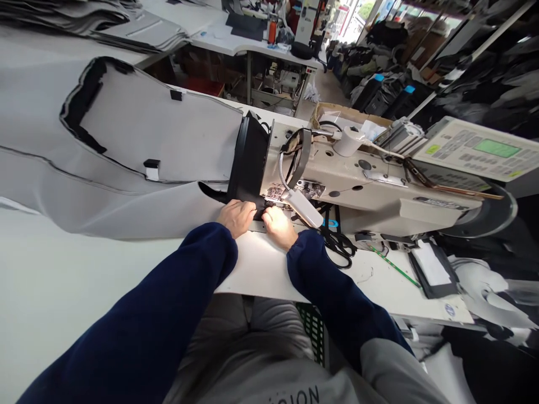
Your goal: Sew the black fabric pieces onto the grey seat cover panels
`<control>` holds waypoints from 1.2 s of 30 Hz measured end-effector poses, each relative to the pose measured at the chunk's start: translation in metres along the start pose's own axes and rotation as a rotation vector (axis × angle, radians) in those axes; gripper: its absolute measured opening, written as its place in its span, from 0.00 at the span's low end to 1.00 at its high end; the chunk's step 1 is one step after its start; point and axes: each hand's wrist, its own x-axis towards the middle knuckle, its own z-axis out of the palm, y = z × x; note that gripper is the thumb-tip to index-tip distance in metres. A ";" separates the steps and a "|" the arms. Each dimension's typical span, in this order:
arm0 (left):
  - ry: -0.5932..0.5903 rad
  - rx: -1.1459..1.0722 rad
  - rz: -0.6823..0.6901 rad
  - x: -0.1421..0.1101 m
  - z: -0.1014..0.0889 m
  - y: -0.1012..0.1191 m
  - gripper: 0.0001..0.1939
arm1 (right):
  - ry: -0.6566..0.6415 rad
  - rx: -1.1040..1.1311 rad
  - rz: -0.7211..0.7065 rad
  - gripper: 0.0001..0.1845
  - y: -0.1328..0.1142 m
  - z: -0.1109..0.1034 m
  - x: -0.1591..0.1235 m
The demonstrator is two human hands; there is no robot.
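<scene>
Both hands are close together at the needle area of a beige sewing machine (379,196). My left hand (238,217) has its fingers curled down on the black edge of a large sewn piece. My right hand (278,224) pinches the same black material (248,160) right beside the presser foot. The grey fabric panel (177,134), edged with dark seams and black patches, spreads leftward over the table. A small lamp (305,209) on a flexible neck lights the sewing spot. Fingertips and the exact grip are partly hidden.
Black-handled scissors (340,247) lie right of my right hand, with a green pencil (396,268) beyond. A control panel (484,147) with a lit screen stands behind the machine. A cardboard box (351,115) sits behind it. Stacked grey sheets (143,31) lie at back left.
</scene>
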 end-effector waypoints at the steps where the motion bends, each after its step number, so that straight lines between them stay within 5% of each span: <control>1: -0.002 0.003 0.011 -0.001 -0.001 0.000 0.14 | -0.012 -0.031 0.014 0.13 -0.005 -0.002 -0.003; 6: -0.055 -0.030 -0.047 0.004 -0.011 0.007 0.13 | -0.053 -0.084 0.057 0.13 -0.028 -0.008 -0.022; 15: -0.458 -0.025 -0.280 0.057 -0.010 0.020 0.11 | -0.044 -0.074 0.085 0.13 -0.033 -0.007 -0.024; 36: -0.434 0.217 -0.332 0.066 0.009 0.017 0.18 | -0.025 -0.135 0.080 0.12 -0.030 -0.008 -0.015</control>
